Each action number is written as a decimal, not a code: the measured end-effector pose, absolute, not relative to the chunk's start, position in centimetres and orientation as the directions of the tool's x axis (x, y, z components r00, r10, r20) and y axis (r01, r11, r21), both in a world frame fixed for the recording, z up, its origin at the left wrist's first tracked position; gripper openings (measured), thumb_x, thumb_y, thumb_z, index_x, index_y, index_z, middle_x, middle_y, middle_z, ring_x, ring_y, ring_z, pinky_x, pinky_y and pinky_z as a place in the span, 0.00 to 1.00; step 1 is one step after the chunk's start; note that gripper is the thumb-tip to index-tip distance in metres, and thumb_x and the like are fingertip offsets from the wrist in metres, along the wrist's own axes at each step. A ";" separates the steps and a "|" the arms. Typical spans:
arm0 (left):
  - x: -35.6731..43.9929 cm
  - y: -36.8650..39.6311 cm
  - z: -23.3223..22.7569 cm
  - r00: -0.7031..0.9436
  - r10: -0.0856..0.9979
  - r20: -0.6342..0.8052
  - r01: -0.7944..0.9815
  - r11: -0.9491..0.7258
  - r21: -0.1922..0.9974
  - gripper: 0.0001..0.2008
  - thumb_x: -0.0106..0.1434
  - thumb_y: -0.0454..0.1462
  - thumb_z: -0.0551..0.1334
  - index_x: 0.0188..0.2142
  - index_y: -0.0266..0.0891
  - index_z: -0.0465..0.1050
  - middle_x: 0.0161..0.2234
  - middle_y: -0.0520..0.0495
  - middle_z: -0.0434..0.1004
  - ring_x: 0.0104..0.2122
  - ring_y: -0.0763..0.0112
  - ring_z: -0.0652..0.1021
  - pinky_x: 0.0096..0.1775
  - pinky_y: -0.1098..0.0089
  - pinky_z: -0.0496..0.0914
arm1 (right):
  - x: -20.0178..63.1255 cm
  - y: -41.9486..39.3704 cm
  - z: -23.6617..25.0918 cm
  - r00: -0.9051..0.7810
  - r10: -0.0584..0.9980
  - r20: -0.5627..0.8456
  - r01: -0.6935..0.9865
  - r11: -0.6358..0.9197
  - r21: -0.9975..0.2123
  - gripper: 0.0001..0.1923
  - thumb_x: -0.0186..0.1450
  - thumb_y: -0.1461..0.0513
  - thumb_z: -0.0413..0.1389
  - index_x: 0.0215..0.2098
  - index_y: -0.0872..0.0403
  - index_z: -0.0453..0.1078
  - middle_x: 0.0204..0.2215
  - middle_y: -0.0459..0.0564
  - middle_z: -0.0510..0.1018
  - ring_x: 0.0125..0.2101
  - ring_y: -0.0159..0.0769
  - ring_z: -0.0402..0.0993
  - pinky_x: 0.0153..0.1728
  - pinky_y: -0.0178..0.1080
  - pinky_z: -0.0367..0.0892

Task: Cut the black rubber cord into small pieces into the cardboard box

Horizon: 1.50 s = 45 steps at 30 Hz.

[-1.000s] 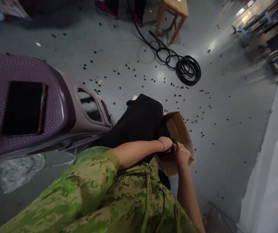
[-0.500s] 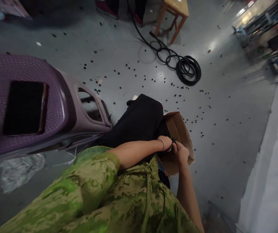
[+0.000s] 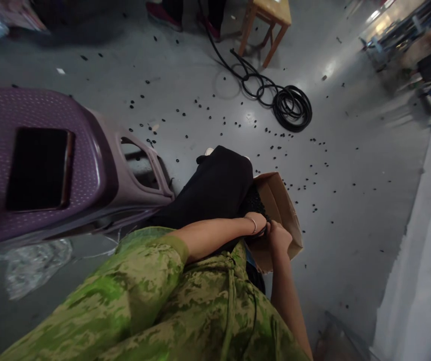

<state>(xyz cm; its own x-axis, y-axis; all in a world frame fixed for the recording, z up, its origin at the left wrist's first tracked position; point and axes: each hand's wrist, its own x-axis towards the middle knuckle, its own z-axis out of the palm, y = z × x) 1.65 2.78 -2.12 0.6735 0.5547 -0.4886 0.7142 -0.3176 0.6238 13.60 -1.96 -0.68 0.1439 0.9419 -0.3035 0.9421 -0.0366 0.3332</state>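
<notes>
Cardboard box [image 3: 281, 210] on lap: left hand [image 3: 257, 221] and right hand [image 3: 280, 238], fingers pinching small black parts [image 3: 253, 201], purple stool [image 3: 49, 160] at nine o'clock.

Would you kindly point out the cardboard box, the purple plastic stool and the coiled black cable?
cardboard box [image 3: 281, 203]: head view, on its brown side wall.
purple plastic stool [image 3: 87, 145]: head view, on its dotted seat.
coiled black cable [image 3: 292, 108]: head view, on the coil's loops.

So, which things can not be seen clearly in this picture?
- Head view: what the left hand and right hand pinch is too small and dark to name.
- Inside of the cardboard box: mostly hidden by the hands and the black-clad knee.
- Black bits on the floor: too small to identify.
- Person by the wooden stool: cut off by the top edge.
</notes>
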 end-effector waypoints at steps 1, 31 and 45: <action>1.6 2.8 -2.1 0.662 0.562 -0.496 0.721 -0.298 0.625 0.14 0.56 0.37 0.61 0.40 0.31 0.77 0.38 0.35 0.78 0.40 0.58 0.78 0.41 0.68 0.73 | 13.3 -1.9 -0.7 0.146 0.941 -0.304 0.936 -0.032 0.351 0.17 0.68 0.55 0.45 0.40 0.54 0.72 0.34 0.53 0.77 0.30 0.33 0.74 0.26 0.31 0.54; 0.4 2.7 -0.5 0.733 0.633 -0.250 0.589 -0.407 0.698 0.15 0.60 0.43 0.57 0.44 0.39 0.67 0.39 0.41 0.78 0.39 0.60 0.79 0.37 0.65 0.72 | 18.7 -2.7 0.5 0.081 0.870 -0.486 0.452 -0.467 -0.760 0.21 0.57 0.46 0.55 0.29 0.57 0.69 0.15 0.38 0.59 0.18 0.25 0.52 0.19 0.29 0.47; 0.3 2.6 0.2 0.796 0.577 -0.185 0.550 -0.560 0.619 0.14 0.59 0.38 0.59 0.42 0.28 0.69 0.35 0.31 0.78 0.38 0.56 0.79 0.36 0.64 0.72 | 19.5 -2.5 0.2 0.083 0.860 -0.503 0.476 -0.478 -0.738 0.26 0.58 0.43 0.52 0.34 0.58 0.71 0.15 0.38 0.59 0.17 0.25 0.52 0.19 0.29 0.49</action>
<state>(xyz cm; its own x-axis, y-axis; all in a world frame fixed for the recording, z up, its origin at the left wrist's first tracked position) 0.28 2.57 0.17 0.7957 0.5768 -0.1848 0.5500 -0.5604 0.6192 19.49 -2.52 0.20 0.0832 0.8602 -0.5032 0.4761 -0.4779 -0.7382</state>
